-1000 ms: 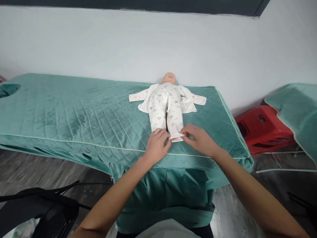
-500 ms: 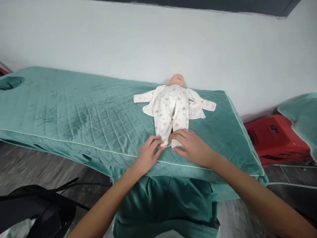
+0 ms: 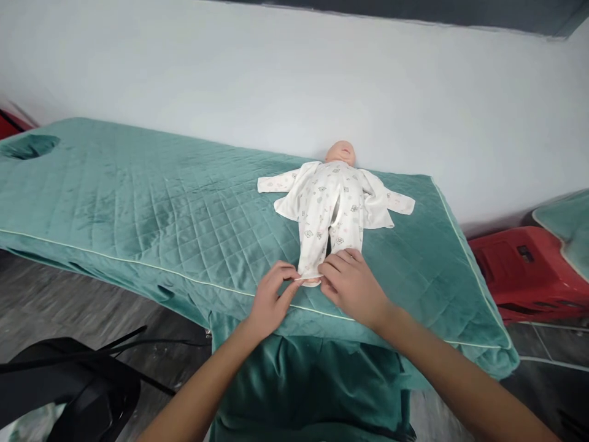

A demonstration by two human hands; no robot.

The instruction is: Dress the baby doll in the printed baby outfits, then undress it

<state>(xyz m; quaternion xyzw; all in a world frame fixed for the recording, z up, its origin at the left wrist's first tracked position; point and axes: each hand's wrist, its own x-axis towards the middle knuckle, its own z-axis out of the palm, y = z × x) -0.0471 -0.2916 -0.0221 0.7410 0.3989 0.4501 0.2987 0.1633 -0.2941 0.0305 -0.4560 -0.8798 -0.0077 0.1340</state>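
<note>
A baby doll (image 3: pixel 341 153) lies on its back on the green quilted bed, its head by the wall. It wears a white patterned top (image 3: pixel 281 182) with sleeves spread wide, and white patterned pants (image 3: pixel 315 236). My left hand (image 3: pixel 275 298) pinches one side of the cuff on the left-hand pant leg. My right hand (image 3: pixel 353 285) pinches the other side of that same cuff, so the hem is stretched between them. A bit of the doll's foot (image 3: pixel 311 282) shows below the hem. The right-hand pant leg's end is hidden behind my right hand.
The green bed (image 3: pixel 184 209) runs along the white wall, with a face hole (image 3: pixel 31 147) at its far left. A red plastic stool or crate (image 3: pixel 529 270) stands on the right. At lower left is a black object (image 3: pixel 69 380) with cables.
My right hand has shifted from the right-hand pant leg to the left-hand one and grips its cuff. My left hand now pinches the hem, which is pulled taut. The view has shifted slightly.
</note>
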